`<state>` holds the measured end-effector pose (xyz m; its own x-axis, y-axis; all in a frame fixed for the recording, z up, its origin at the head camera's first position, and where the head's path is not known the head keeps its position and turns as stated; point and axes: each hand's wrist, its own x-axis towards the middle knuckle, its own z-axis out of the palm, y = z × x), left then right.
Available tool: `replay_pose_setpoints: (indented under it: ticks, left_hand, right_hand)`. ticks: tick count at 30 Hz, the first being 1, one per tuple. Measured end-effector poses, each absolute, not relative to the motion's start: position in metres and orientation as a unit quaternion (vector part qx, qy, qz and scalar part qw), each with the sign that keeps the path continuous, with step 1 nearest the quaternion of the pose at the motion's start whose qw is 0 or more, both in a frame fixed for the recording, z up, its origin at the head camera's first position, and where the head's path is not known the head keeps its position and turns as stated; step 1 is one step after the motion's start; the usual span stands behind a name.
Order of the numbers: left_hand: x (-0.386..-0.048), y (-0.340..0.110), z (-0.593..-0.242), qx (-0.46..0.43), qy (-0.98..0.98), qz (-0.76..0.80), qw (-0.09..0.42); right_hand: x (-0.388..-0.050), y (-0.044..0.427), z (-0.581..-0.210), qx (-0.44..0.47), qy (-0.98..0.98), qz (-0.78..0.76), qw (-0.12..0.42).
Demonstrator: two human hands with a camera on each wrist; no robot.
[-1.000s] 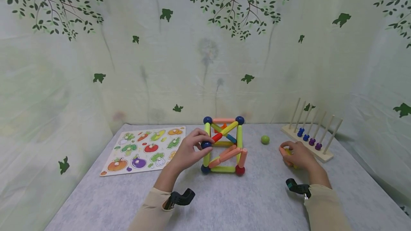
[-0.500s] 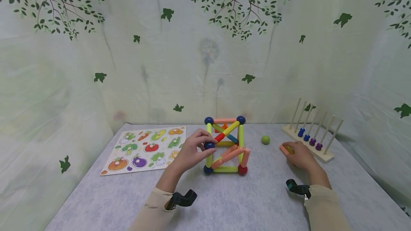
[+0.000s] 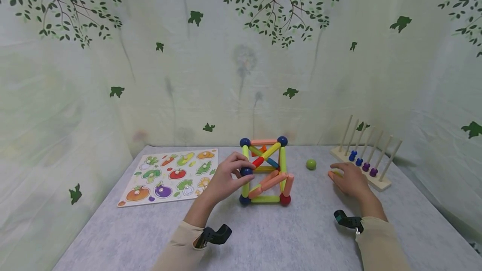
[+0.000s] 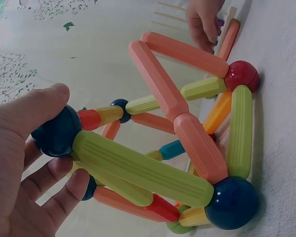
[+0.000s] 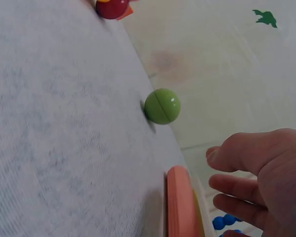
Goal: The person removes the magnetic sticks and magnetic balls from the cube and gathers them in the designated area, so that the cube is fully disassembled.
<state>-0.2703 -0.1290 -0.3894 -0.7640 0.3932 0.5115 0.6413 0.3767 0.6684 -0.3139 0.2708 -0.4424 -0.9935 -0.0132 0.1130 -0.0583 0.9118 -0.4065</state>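
Frame (image 3: 274, 181): could sag or part, I judge, if the left hand (image 3: 226, 179) tugs its corner; salmon rods (image 4: 160, 81) joined without a ball look weakest
Left hand: thumb and fingers clamped on a blue ball (image 4: 56, 132)
Right hand (image 3: 351, 181): fingers apart beside a spare rod (image 5: 181, 202), which a nudge might roll
Table (image 3: 271, 237): frame stands on it between the hands, boxy, ribbed lime rods (image 4: 143, 165), glossy blue and red corners

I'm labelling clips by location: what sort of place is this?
Probably a child's play area: there's a vegetable-picture board, a toy frame of coloured rods and balls, and a leaf-patterned backdrop behind them.
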Motion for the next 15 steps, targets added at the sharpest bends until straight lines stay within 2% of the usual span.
replay_pose_setpoints:
  ticks: [7, 15]
  left_hand:
    - [-0.270, -0.129, -0.389, -0.315, -0.819, -0.459, 0.139]
    - [-0.269, -0.129, -0.389, -0.306, -0.825, -0.454, 0.137]
  right_hand:
    - [-0.308, 0.259, -0.424, 0.077, -0.953, 0.281, 0.088]
    - [-0.299, 0.224, -0.395, 0.115, -0.922, 0.360, 0.085]
